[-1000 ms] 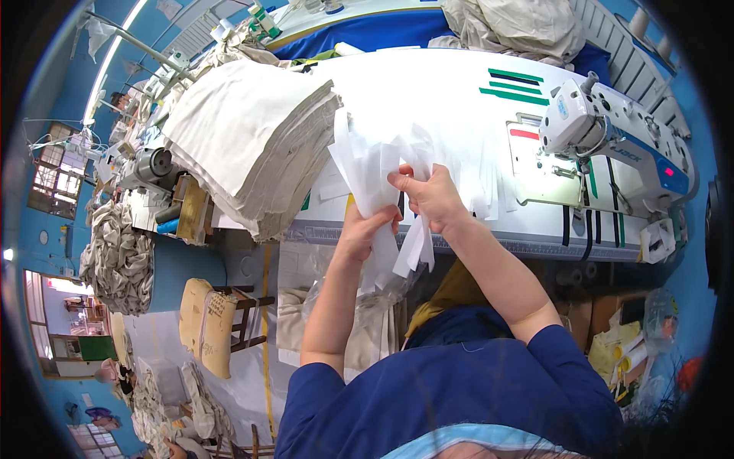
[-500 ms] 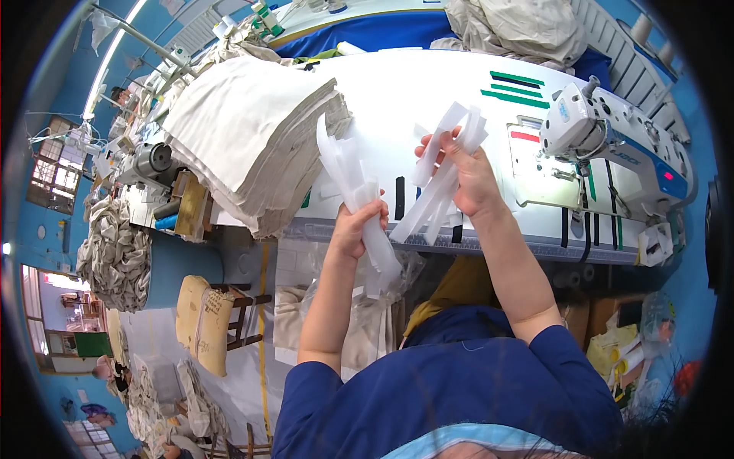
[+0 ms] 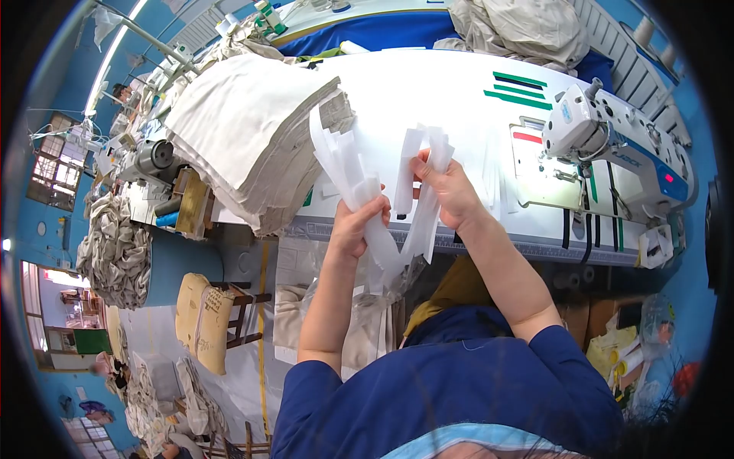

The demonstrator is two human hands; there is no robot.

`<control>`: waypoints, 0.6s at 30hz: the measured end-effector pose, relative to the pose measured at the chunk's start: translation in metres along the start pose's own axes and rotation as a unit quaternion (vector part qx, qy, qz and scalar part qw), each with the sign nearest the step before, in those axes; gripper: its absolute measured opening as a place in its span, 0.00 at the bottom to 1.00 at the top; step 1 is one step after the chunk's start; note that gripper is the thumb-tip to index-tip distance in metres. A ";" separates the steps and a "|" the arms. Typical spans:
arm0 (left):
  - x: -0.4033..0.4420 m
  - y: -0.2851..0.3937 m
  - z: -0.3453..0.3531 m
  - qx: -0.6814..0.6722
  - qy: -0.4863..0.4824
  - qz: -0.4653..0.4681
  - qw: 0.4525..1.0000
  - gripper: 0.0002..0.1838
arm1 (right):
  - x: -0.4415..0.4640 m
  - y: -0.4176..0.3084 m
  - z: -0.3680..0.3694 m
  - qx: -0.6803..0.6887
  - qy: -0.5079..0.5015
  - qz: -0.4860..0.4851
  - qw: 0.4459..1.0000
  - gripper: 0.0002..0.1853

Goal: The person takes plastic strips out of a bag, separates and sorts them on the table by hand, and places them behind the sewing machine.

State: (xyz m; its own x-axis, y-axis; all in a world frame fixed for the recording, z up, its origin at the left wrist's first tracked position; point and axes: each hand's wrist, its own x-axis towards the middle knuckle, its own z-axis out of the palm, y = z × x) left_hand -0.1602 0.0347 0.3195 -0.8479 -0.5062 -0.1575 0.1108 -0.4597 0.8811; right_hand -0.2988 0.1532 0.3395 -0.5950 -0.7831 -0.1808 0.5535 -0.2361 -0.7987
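Holds white strips (image 3: 334,157) in the left hand (image 3: 356,228), slanted lengthwise away and leftward, just left of a second bundle (image 3: 421,227) pinched in the right hand (image 3: 453,193).

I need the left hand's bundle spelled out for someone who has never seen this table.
On the white table, find the stack of cream cloth. Just right of it, the left hand grips a bundle of white strips. Unlike the right hand's strips, nearer the sewing machine, this bundle fans out beside the cloth.
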 end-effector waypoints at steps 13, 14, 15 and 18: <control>0.009 0.012 0.010 0.004 0.042 0.060 0.997 0.14 | -0.015 0.024 0.015 -0.151 -0.075 -0.126 0.978 0.12; 0.009 0.012 0.008 -0.003 0.045 0.053 0.998 0.14 | -0.014 0.025 0.015 -0.173 -0.082 -0.145 0.971 0.14; 0.009 0.012 0.008 -0.016 0.045 0.048 0.998 0.14 | -0.017 0.024 0.017 -0.167 -0.082 -0.143 0.972 0.14; 0.009 0.013 0.008 -0.049 0.035 0.032 0.998 0.14 | -0.022 0.017 0.022 -0.187 -0.088 -0.153 0.967 0.14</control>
State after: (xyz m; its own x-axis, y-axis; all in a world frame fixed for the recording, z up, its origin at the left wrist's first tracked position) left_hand -0.1703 0.0304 0.3333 -0.7992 -0.5854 -0.1361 0.2168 -0.4920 0.8432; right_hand -0.2633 0.1534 0.3427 -0.5711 -0.8031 0.1700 0.0993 -0.2732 -0.9568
